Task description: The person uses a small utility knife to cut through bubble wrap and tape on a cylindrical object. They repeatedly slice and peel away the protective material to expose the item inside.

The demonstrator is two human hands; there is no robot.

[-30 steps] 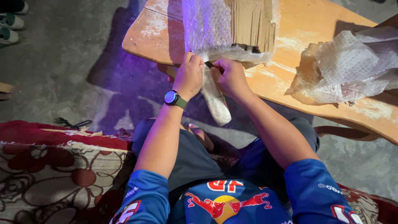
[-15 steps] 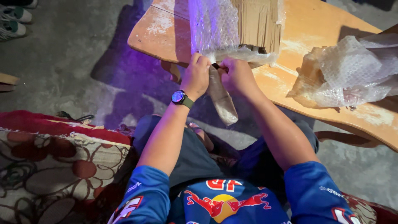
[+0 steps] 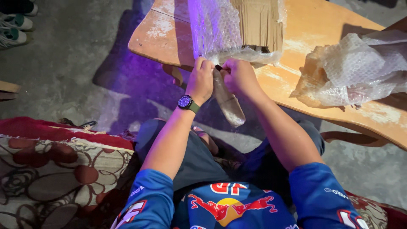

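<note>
A cardboard package [image 3: 259,23] wrapped in clear bubble wrap [image 3: 216,29] lies on a wooden table [image 3: 305,25]. My left hand [image 3: 201,80], with a dark watch on its wrist, pinches the bubble wrap at the package's near edge. Beside it, my right hand [image 3: 240,77] grips a small dark blade-like tool [image 3: 218,67] against the same edge. A loose strip of bubble wrap [image 3: 229,104] hangs down between the two hands, past the table edge.
A crumpled heap of bubble wrap [image 3: 356,70] lies on the table at the right. A flowered red cushion [image 3: 51,169] is at lower left. Shoes [image 3: 15,29] sit on the grey concrete floor at upper left. My knees are under the table edge.
Both hands stay at the package's edge. The hanging strip of bubble wrap has swung slightly right. The view has shifted a little.
</note>
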